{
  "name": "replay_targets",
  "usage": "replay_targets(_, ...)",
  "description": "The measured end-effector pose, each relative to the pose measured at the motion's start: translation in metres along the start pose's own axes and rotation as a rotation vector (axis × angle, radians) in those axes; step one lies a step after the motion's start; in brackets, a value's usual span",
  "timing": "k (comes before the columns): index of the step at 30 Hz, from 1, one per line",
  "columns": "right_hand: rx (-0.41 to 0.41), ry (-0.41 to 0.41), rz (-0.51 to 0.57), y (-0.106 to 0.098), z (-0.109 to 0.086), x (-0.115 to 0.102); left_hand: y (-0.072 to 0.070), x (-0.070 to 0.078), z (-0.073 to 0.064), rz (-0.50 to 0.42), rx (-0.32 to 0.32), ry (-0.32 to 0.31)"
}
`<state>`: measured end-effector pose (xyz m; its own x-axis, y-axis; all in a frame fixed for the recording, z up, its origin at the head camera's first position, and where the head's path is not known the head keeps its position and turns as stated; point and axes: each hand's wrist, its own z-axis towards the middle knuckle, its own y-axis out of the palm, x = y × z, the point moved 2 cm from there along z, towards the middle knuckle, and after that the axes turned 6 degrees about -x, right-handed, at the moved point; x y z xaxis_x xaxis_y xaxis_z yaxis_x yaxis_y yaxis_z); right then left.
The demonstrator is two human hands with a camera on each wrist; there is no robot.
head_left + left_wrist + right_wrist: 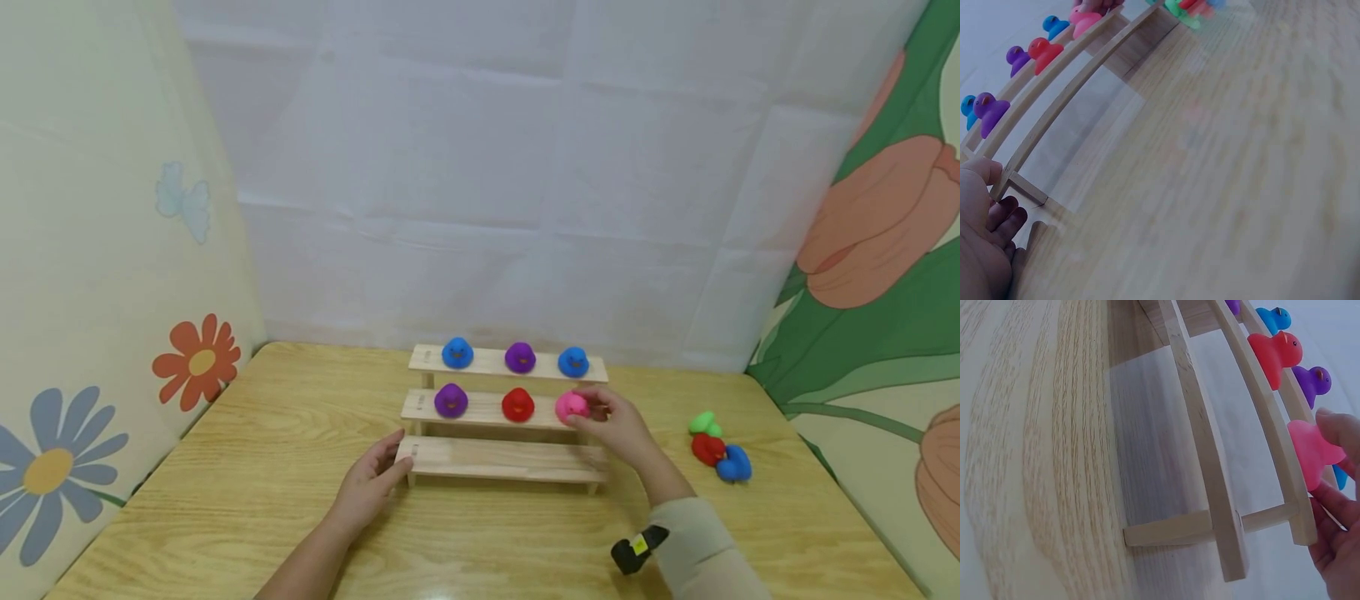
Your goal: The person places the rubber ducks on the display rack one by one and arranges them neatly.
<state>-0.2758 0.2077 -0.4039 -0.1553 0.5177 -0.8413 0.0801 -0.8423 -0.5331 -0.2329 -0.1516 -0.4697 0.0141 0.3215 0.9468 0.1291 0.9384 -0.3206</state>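
Note:
A three-step wooden rack (495, 460) stands on the table. My right hand (618, 425) pinches a pink rubber duck (572, 407) at the right end of the middle step; in the right wrist view thumb and fingers lie on either side of the pink duck (1311, 453). Left of it on that step sit a red duck (517, 405) and a purple duck (451, 401). The top step bears a blue duck (457, 353), a purple duck (520, 357) and another blue duck (573, 362). My left hand (369, 483) grips the left end of the bottom step, thumb on top.
Right of the rack, a green duck (705, 424), a red duck (708, 449) and a blue duck (734, 463) lie bunched on the table (795, 517). A black strap piece with a yellow label (639, 546) sticks out by the right sleeve. White cloth (480, 167) hangs behind.

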Motion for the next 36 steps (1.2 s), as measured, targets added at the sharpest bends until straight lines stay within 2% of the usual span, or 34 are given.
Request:
replay_targets(18, 0.008, 0.059, -0.042, 0.002, 0.000, 0.002, 0.000, -0.001, 0.001, 0.000, 0.001, -0.002)
replay_targets(24, 0.010, 0.043, -0.021, 0.001, -0.002, 0.001, 0.000, 0.001, 0.000, 0.005, -0.003, 0.004)
replay_targets(30, 0.069, 0.017, 0.009, -0.003, -0.009, 0.005, -0.001, 0.000, 0.000, 0.009, -0.009, 0.001)
replay_targets(36, 0.162, 0.036, 0.041, -0.010, -0.024, 0.016, -0.001, 0.001, 0.000, 0.012, -0.013, -0.003)
